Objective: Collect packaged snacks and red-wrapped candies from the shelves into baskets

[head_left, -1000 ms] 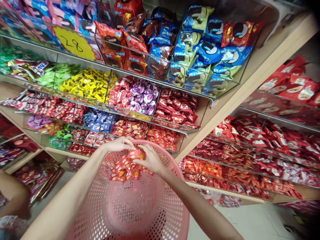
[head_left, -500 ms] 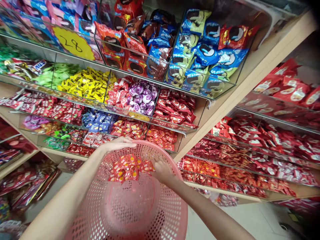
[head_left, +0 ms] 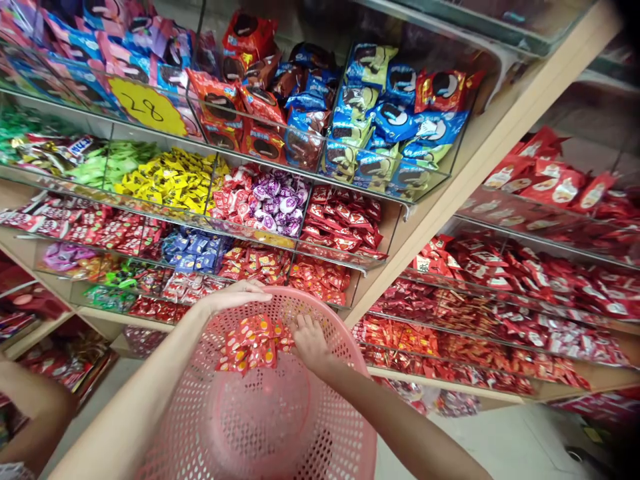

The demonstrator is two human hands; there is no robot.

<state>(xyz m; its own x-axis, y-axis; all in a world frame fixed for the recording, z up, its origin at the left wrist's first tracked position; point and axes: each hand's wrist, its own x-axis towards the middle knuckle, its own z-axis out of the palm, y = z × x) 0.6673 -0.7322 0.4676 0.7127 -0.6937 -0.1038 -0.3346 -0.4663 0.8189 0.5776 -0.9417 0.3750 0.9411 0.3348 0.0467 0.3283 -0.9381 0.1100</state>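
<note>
A round pink plastic basket with a perforated wall is tilted in front of me. My left hand grips its far rim, fingers laid over the edge. Inside, against the upper wall, lies a small heap of red candy packets with yellow and orange dots. My right hand is inside the basket just right of that heap. Its fingers are somewhat apart, with the fingertips beside the rightmost packets; I see nothing held in them.
Clear-fronted shelf bins hold blue cookie packs, yellow candies and purple candies. More red packets fill a bin beyond the rim. A wooden post divides the shelves. Another person's bent arm shows at far left.
My right hand has shifted slightly left and its fingers have loosened beside the packets. My left hand stays on the rim. Another person's arm has come into view at the left.
</note>
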